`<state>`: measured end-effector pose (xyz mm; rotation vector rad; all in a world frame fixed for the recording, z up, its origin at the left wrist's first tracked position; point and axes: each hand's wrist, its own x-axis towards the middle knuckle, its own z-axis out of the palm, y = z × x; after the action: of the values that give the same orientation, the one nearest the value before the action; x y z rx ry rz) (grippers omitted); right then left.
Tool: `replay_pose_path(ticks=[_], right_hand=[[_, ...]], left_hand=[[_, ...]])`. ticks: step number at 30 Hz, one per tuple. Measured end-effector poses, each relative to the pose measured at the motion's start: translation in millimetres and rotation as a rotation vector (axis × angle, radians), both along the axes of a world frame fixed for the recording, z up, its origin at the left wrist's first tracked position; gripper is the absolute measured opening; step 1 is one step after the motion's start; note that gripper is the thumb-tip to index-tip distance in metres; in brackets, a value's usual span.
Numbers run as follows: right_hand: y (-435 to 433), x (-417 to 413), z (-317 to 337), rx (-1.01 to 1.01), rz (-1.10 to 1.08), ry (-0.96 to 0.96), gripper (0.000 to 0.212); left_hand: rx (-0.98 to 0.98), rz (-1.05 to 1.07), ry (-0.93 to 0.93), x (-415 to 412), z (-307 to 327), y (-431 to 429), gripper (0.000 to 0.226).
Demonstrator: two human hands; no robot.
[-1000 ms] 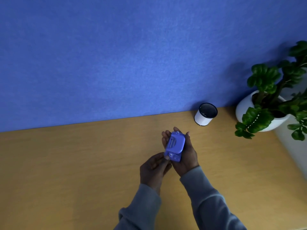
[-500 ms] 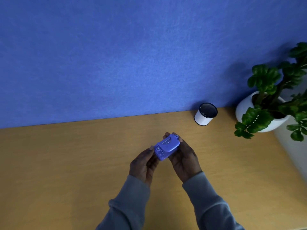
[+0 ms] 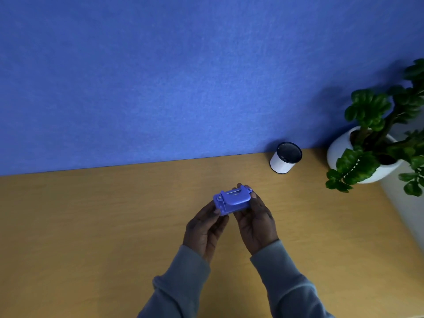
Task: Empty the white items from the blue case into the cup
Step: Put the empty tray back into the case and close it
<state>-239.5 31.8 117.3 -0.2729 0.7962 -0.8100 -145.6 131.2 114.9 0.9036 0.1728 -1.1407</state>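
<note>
One blue case (image 3: pixel 232 201) is held between the left hand (image 3: pixel 205 228) and right hand (image 3: pixel 255 222), both grips closed on it above the tabletop (image 3: pixel 91 226). One cup (image 3: pixel 285 158) stands well apart.

No text, label, brand or number can be read anywhere, neither on the blue case (image 3: pixel 232 200) nor on the white cup (image 3: pixel 283 162) near the desk's far edge.

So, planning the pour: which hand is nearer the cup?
Right. The right hand is closer to the cup, which stands beyond it to the right; the left hand sits farther left.
</note>
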Motion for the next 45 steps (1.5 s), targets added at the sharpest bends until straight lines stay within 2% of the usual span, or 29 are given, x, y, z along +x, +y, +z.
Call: replay_pose_path(ticks=[7,12,17,21,25,31,36,40,45], right_hand=[[0,-10,8,-0.113,0.206,0.082,0.033],[-6,-16,9,-0.163,0.339,0.102,0.034],[-9,-14,8,-0.176,0.335,0.085,0.032],[-8,-10,8,-0.204,0.341,0.09,0.034],[-7,-6,8,-0.23,0.358,0.092,0.035],[-6,3,3,-0.306,0.347,0.129,0.039],[-6,14,-6,-0.356,0.299,0.249,0.031],[-10,18,-11,-0.385,0.323,0.282,0.032],[-26,17,-14,-0.354,0.439,0.162,0.039]], left_hand=[[0.117,0.04,-0.152,11,-7,1,0.019],[0.16,0.057,-0.225,18,-7,0,0.02],[0.128,0.057,-0.212,21,-9,0,0.017],[0.107,0.045,-0.194,20,-9,-5,0.035],[0.142,0.106,-0.181,21,-8,-11,0.035],[0.186,0.127,-0.288,24,-10,-13,0.028],[0.204,0.114,-0.429,24,-14,-17,0.03],[0.216,0.118,-0.452,27,-18,-19,0.031],[0.2,0.043,-0.473,42,-19,-19,0.031]])
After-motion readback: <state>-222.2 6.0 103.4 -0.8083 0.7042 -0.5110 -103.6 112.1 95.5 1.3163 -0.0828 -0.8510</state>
